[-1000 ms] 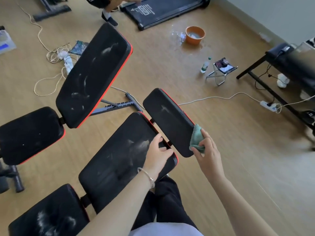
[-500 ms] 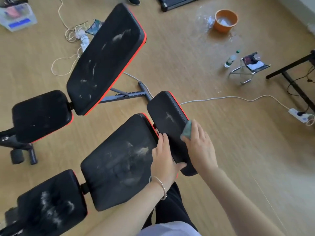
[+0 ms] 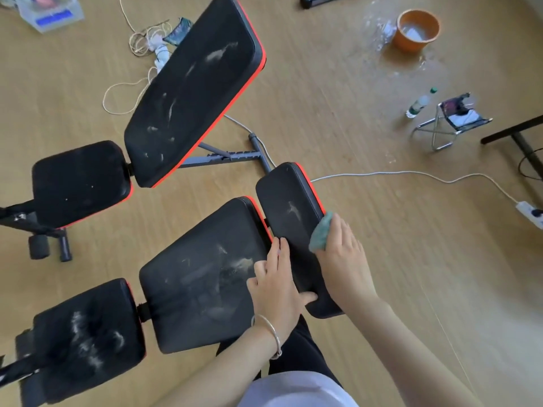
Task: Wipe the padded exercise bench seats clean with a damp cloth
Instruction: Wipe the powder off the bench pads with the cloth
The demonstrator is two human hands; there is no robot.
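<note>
On the right long edge of the narrow headrest pad (image 3: pixel 289 212), about halfway along it, the right hand (image 3: pixel 343 259) holds a bunched green cloth (image 3: pixel 320 233) against the black vinyl. Its fingers (image 3: pixel 348 230) lie close together and lightly bent over the cloth and past the pad's red-trimmed edge; the thumb is hidden, so the exact grip under the hand cannot be told. A pale smear shows on the pad just beyond the cloth.

The left hand (image 3: pixel 277 286), with a thin bracelet (image 3: pixel 270 330) on the wrist, rests flat across the gap between this pad and the wider back pad (image 3: pixel 202 274). Its fingers are straight and nearly together, pointing along the gap, and the thumb reaches sideways onto the near end of the headrest pad. The back pad and the seat pad (image 3: pixel 85 333) at the bench's near end are both streaked with whitish dust.

A second bench stands just beyond, its raised back pad (image 3: pixel 194 92) and seat (image 3: pixel 79 183) also dusty.

Toward the far right of the wooden floor (image 3: pixel 338 92) sits an orange basin (image 3: pixel 417 30) with water in it and wet patches around it. Nearer are a water bottle (image 3: pixel 418 104) lying beside a small folding stool (image 3: pixel 452 118). A white cable (image 3: pixel 411 173) runs from behind the headrest pad to a power strip (image 3: pixel 529 212) at the floor's right edge.
</note>
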